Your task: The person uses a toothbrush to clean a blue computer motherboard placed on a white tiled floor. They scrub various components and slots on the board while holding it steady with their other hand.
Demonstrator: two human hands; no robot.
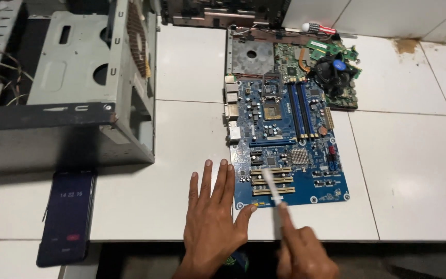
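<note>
A blue motherboard (285, 139) lies flat on the white tiled floor (181, 155). My left hand (213, 222) rests palm down on the floor beside the board's near left corner, fingers spread, thumb touching the board's edge. My right hand (303, 253) grips a thin white stick-like tool (272, 191), blurred, whose tip lies over the yellow expansion slots (272, 181) at the board's near end.
An open grey computer case (78, 88) lies at the left. A dark phone (68, 217) with a lit screen lies in front of it. Behind the board sit a green circuit board with a black cooler fan (334, 72), a metal plate (251, 51) and a red-and-white-handled screwdriver (318, 27).
</note>
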